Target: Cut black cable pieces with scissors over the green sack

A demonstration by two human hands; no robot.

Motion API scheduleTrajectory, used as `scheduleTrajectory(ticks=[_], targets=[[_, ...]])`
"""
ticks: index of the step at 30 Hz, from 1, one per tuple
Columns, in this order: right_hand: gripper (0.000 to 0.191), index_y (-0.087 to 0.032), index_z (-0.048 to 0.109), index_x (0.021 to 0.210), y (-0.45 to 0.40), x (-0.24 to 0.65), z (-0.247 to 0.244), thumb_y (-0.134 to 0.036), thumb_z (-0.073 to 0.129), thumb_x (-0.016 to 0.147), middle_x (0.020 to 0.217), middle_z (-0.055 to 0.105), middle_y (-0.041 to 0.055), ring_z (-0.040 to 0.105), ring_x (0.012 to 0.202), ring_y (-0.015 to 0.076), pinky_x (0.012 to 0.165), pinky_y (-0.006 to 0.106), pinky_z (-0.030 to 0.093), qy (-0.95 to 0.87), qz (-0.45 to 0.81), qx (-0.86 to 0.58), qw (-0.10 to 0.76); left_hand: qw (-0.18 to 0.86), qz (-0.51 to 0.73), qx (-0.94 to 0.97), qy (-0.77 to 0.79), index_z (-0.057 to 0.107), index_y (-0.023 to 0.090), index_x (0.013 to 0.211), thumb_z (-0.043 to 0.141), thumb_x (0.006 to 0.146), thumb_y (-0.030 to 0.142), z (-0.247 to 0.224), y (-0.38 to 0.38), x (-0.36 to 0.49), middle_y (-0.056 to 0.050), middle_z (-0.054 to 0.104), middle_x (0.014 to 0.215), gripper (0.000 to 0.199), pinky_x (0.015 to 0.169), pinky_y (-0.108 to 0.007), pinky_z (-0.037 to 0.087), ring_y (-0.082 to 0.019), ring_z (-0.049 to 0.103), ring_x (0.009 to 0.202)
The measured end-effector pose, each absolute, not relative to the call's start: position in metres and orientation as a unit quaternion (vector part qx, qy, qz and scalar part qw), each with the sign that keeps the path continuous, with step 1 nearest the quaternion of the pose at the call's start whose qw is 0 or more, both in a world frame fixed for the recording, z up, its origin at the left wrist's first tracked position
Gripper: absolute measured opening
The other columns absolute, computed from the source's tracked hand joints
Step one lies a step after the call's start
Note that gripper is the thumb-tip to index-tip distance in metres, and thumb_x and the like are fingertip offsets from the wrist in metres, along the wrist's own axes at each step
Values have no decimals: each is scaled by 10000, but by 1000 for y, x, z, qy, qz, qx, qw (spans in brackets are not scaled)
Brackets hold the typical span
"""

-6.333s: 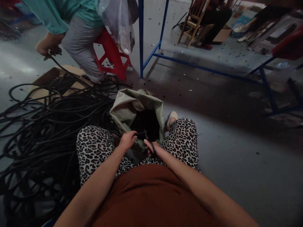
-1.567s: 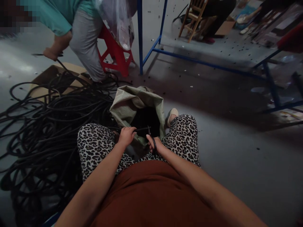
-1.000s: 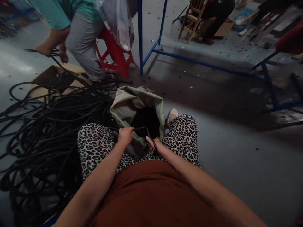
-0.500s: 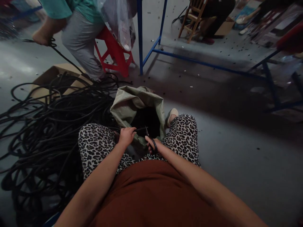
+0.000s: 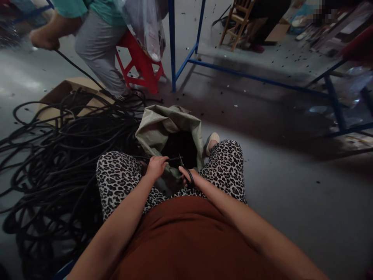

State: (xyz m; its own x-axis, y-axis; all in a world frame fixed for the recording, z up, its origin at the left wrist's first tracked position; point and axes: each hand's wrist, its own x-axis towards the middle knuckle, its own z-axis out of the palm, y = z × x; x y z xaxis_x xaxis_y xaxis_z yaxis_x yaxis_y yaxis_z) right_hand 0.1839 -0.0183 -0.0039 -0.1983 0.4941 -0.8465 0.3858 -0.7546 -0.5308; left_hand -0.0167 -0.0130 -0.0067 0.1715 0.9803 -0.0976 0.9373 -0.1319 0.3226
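Between my knees stands a pale green woven sack (image 5: 150, 126), its mouth wide and its inside dark with black contents. My left hand (image 5: 156, 167) is closed on a black rubber cord (image 5: 175, 158), whose end sticks out to the right over the sack's mouth. In my right hand (image 5: 188, 175) I hold scissors (image 5: 190, 179) with black handles; their blades point up beside the cord's end. A big heap of black cord (image 5: 72, 155) lies on the floor to my left, and some of it is hidden behind my leg.
Beyond the heap lies an open cardboard box (image 5: 55, 95). A co-worker in a teal top grips a cord with a hand (image 5: 45, 39), near a red stool (image 5: 136, 66). A blue metal frame (image 5: 247, 76) stands ahead, with a wooden chair (image 5: 238, 23) behind it.
The co-worker's hand has moved up and to the left, drawing the cord along. My own hands have hardly moved; the scissors have tilted slightly.
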Motion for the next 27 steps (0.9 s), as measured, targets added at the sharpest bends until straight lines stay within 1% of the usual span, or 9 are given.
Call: scheduleTrajectory(ticks=[4, 12, 16, 20, 24, 27], targets=[[476, -137, 509, 624, -19, 185, 0, -554, 486, 852, 389, 458, -18, 425, 258, 85, 278, 184, 371, -384, 673, -630, 49, 157, 52, 741, 651, 614, 227, 1070, 502, 838, 292, -5, -13, -14, -43, 680, 987, 266, 874, -347, 366, -211, 591, 937], [448, -147, 492, 567, -23, 184, -11, -490, 503, 856, 372, 440, -24, 397, 241, 84, 259, 182, 330, -420, 635, -648, 20, 158, 9, 734, 661, 622, 235, 1056, 508, 827, 294, -5, -14, -13, -50, 683, 992, 262, 839, -349, 373, -220, 599, 942], [437, -147, 489, 555, -22, 184, -8, -464, 513, 855, 367, 427, -27, 396, 241, 86, 258, 181, 314, -415, 631, -656, 10, 159, -2, 731, 663, 622, 232, 1058, 511, 823, 292, -6, -14, -13, -55, 680, 1003, 267, 838, -349, 369, -222, 592, 962], [417, -147, 493, 574, -21, 184, -1, -443, 514, 868, 365, 416, -36, 382, 246, 75, 261, 177, 312, -396, 638, -660, 27, 152, 1, 726, 671, 621, 244, 1055, 514, 821, 290, -7, -15, -15, -53, 681, 999, 262, 835, -350, 364, -224, 591, 963], [435, -146, 494, 594, -21, 183, 7, -486, 517, 863, 373, 428, -34, 402, 261, 78, 277, 179, 345, -371, 655, -657, 34, 151, 16, 708, 690, 623, 226, 1050, 513, 821, 285, -5, -14, -15, -70, 681, 1001, 260, 829, -363, 359, -238, 594, 962], [458, -146, 503, 624, -22, 183, 9, -536, 487, 864, 373, 438, -33, 423, 267, 88, 285, 184, 367, -350, 680, -644, 18, 149, 24, 697, 701, 616, 218, 1060, 504, 828, 291, -1, -13, -14, -74, 680, 1018, 268, 836, -363, 357, -235, 594, 968]])
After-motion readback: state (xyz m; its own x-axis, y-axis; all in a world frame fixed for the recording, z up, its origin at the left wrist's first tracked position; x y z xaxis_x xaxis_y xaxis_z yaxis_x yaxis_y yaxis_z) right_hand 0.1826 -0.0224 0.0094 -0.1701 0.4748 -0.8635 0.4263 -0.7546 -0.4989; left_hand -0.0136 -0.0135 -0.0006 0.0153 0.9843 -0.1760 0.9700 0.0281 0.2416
